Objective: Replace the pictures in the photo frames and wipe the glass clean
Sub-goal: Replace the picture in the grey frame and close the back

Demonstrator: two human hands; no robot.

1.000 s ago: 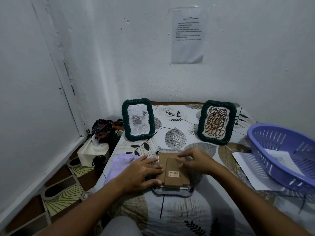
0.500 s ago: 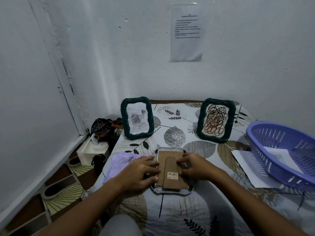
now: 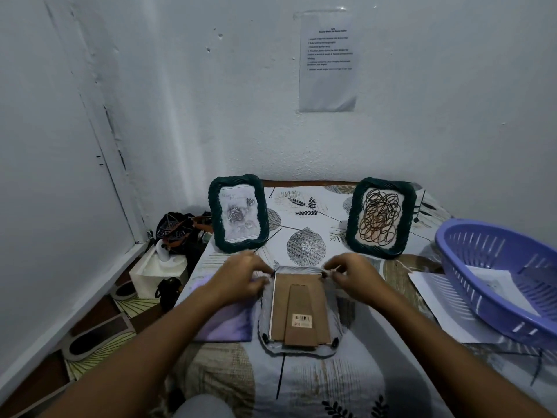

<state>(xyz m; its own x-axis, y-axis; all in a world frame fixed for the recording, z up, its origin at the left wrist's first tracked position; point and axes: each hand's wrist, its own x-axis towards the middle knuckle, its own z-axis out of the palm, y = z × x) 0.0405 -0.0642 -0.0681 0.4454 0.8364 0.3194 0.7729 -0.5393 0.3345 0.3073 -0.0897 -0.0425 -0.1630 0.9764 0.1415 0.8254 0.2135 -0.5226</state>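
A photo frame (image 3: 298,312) lies face down on the table in front of me, its brown cardboard back and folded stand with a barcode sticker facing up. My left hand (image 3: 244,277) pinches at the frame's far left corner. My right hand (image 3: 351,274) pinches at the far right corner, on a small tab. Two dark green braided frames stand at the back: the left frame (image 3: 238,214) shows a grey rose drawing, the right frame (image 3: 381,218) a brown scribble. A purple cloth (image 3: 224,324) lies under my left forearm, beside the flat frame.
A purple plastic basket (image 3: 497,267) with paper inside sits at the right, on white paper sheets (image 3: 443,303). The table wears a leaf-print cover (image 3: 304,245). A white tissue box (image 3: 156,267) and dark bags (image 3: 177,230) sit on the floor at the left. Walls close in behind and left.
Both hands moved from the sides of the cardboard back up to the frame's two far corners. My view shifted slightly.
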